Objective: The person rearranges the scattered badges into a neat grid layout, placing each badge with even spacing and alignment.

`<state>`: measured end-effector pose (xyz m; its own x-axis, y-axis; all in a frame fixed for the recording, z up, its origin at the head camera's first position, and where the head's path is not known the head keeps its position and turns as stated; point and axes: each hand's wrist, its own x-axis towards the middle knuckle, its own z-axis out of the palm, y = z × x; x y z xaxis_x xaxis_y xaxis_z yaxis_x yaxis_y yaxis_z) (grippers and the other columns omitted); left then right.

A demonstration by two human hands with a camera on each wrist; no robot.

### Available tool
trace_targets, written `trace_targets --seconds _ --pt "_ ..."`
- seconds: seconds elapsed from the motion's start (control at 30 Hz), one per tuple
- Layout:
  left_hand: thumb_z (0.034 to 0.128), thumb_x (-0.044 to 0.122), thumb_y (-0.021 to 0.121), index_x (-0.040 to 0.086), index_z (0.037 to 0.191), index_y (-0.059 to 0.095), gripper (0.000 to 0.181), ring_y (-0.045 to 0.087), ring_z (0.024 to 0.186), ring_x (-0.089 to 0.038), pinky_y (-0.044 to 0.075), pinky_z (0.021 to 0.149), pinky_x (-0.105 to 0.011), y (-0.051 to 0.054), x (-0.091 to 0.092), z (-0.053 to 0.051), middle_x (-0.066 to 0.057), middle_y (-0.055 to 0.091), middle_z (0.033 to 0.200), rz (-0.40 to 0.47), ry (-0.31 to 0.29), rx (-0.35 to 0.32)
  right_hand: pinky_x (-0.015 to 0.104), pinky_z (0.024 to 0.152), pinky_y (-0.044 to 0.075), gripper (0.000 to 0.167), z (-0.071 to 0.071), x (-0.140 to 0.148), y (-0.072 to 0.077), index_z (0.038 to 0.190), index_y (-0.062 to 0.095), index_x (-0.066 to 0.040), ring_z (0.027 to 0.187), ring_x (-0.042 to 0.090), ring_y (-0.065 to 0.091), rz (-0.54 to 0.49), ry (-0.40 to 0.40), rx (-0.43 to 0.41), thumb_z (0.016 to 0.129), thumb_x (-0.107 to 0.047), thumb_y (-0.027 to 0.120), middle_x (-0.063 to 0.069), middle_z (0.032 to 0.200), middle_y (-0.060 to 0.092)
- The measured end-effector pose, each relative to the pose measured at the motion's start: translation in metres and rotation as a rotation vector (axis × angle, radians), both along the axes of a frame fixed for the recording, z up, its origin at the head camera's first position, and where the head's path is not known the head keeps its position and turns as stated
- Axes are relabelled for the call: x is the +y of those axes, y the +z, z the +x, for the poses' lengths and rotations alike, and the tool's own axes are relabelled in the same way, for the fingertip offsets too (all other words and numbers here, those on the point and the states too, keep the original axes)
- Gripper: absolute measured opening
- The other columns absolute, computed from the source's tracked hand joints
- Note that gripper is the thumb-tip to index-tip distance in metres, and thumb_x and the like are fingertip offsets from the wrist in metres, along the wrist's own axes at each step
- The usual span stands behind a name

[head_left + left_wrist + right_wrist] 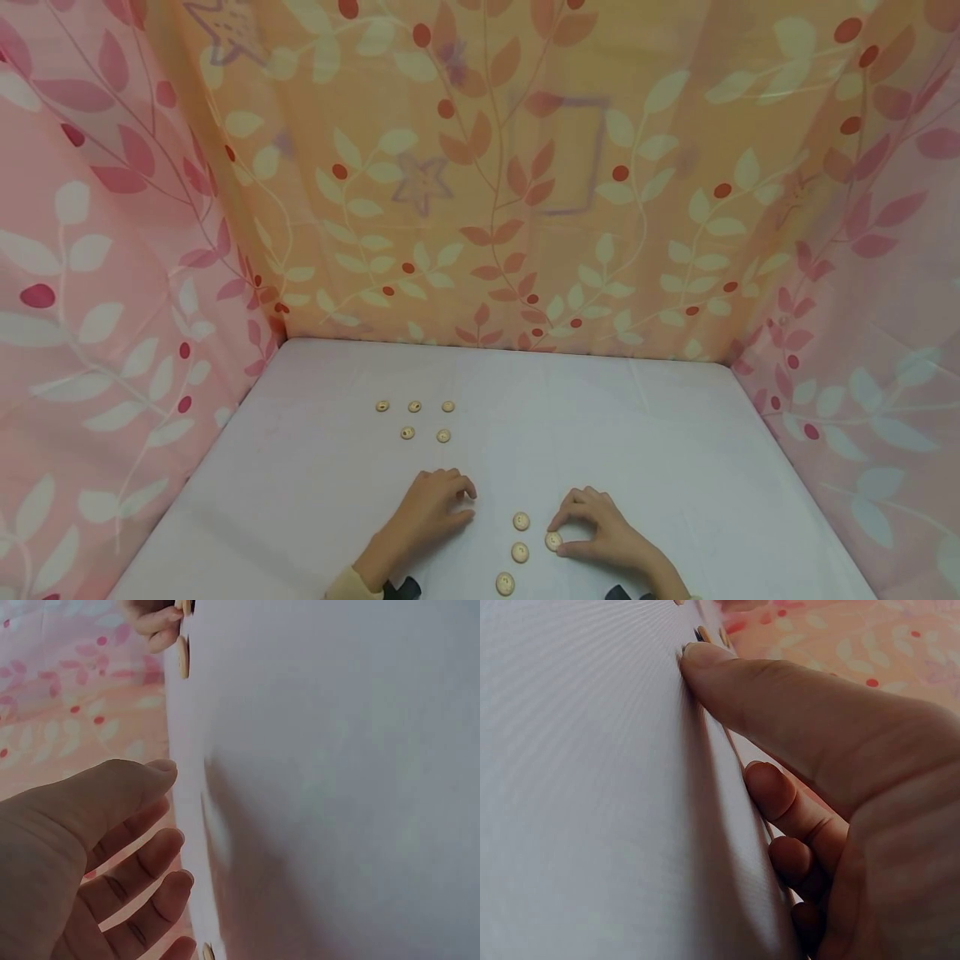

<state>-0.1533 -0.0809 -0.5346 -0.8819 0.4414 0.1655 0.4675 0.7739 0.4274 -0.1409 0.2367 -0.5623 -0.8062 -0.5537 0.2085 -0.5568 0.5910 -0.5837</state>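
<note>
My right hand (600,527) pinches a small round pale wooden disc (553,542) between thumb and index finger, flat at the tabletop. In the right wrist view the thumb (712,664) mostly hides that disc. To its left lie three similar discs in a loose column: a far one (521,521), a middle one (520,552) and a near one (505,583). They bear faint dark marks, too small to read. My left hand (433,510) hovers or rests left of this column, thumb and fingers apart; the left wrist view shows nothing between its fingers (161,855).
Several more discs sit farther back at left in two rows, including a back-row disc (415,407) and a front-row disc (443,436). A white cloth (637,442) covers the table. Leaf-patterned curtains (495,167) enclose its back and both sides.
</note>
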Motion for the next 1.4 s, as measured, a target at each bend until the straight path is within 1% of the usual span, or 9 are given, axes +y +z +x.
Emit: trace_targets --seconds 0.27,0.6,0.7,0.77,0.9,1.03,1.13,1.23,1.4 --pt "0.0761 0.034 0.072 0.028 0.088 0.064 0.015 0.044 0.07 0.002 0.037 0.073 -0.029 -0.001 0.008 0.01 0.02 0.051 0.076 0.013 -0.063 -0.003 0.027 0.076 0.03 0.022 0.0 0.0 0.001 0.092 0.063 -0.043 0.086 -0.001 0.042 -0.005 0.002 0.007 0.072 -0.047 0.072 -0.025 0.093 0.052" --pt "0.0766 0.034 0.071 0.03 0.088 0.064 0.014 0.044 0.071 0.003 0.037 0.075 -0.028 0.001 0.017 0.023 0.022 0.051 0.077 -0.016 -0.149 -0.019 0.028 0.077 0.03 0.022 0.0 -0.001 -0.001 0.091 0.063 -0.044 0.086 -0.001 0.042 0.006 -0.011 -0.008 0.072 -0.049 0.071 -0.026 0.092 0.052" --pt "0.077 0.035 0.071 0.03 0.088 0.064 0.013 0.044 0.072 0.004 0.037 0.075 -0.027 0.001 0.02 0.026 0.023 0.052 0.078 -0.018 -0.171 -0.027 0.028 0.077 0.03 0.021 0.001 -0.001 -0.001 0.09 0.063 -0.043 0.086 -0.001 0.042 0.003 -0.011 0.004 0.072 -0.049 0.071 -0.026 0.092 0.052" --pt "0.0771 0.037 0.071 0.031 0.087 0.064 0.014 0.044 0.071 0.005 0.037 0.074 -0.027 0.002 0.022 0.028 0.023 0.052 0.078 -0.02 -0.183 -0.039 0.028 0.077 0.03 0.021 0.001 -0.002 -0.002 0.09 0.063 -0.043 0.086 -0.001 0.042 -0.001 -0.008 0.013 0.072 -0.049 0.071 -0.025 0.092 0.053" --pt "0.0764 0.043 0.07 0.033 0.086 0.064 0.015 0.041 0.068 0.005 0.035 0.073 -0.026 0.002 0.025 0.033 0.024 0.049 0.075 -0.022 -0.203 -0.088 0.028 0.077 0.031 0.02 0.001 -0.001 -0.001 0.091 0.063 -0.042 0.086 -0.001 0.042 -0.008 0.001 0.023 0.073 -0.047 0.072 -0.024 0.092 0.053" --pt "0.0736 0.05 0.07 0.034 0.086 0.064 0.021 0.04 0.068 0.006 0.034 0.072 -0.024 0.002 0.027 0.037 0.026 0.049 0.075 -0.02 -0.236 -0.129 0.028 0.076 0.03 0.02 0.001 0.0 -0.002 0.092 0.063 -0.042 0.085 0.0 0.042 -0.008 0.005 0.029 0.074 -0.046 0.071 -0.024 0.092 0.053" --pt "0.0715 0.056 0.069 0.034 0.087 0.063 0.027 0.041 0.069 0.006 0.034 0.073 -0.024 0.002 0.028 0.04 0.026 0.049 0.077 -0.027 -0.262 -0.14 0.028 0.075 0.03 0.02 0.001 0.0 -0.002 0.091 0.063 -0.042 0.085 -0.001 0.042 -0.006 0.003 0.029 0.074 -0.046 0.071 -0.025 0.092 0.053" --pt "0.0703 0.055 0.071 0.035 0.088 0.063 0.028 0.041 0.071 0.006 0.035 0.076 -0.025 0.002 0.029 0.042 0.026 0.051 0.08 -0.039 -0.287 -0.132 0.028 0.075 0.03 0.02 0.0 0.0 -0.002 0.091 0.063 -0.042 0.085 -0.001 0.042 -0.01 0.002 0.032 0.074 -0.046 0.071 -0.025 0.092 0.053" --pt "0.0709 0.049 0.073 0.035 0.089 0.063 0.025 0.043 0.077 0.007 0.036 0.079 -0.027 0.002 0.029 0.043 0.026 0.053 0.086 -0.064 -0.335 -0.076 0.027 0.074 0.029 0.021 0.0 0.0 -0.002 0.092 0.063 -0.042 0.084 -0.001 0.042 -0.025 0.012 0.047 0.073 -0.045 0.072 -0.024 0.092 0.053"
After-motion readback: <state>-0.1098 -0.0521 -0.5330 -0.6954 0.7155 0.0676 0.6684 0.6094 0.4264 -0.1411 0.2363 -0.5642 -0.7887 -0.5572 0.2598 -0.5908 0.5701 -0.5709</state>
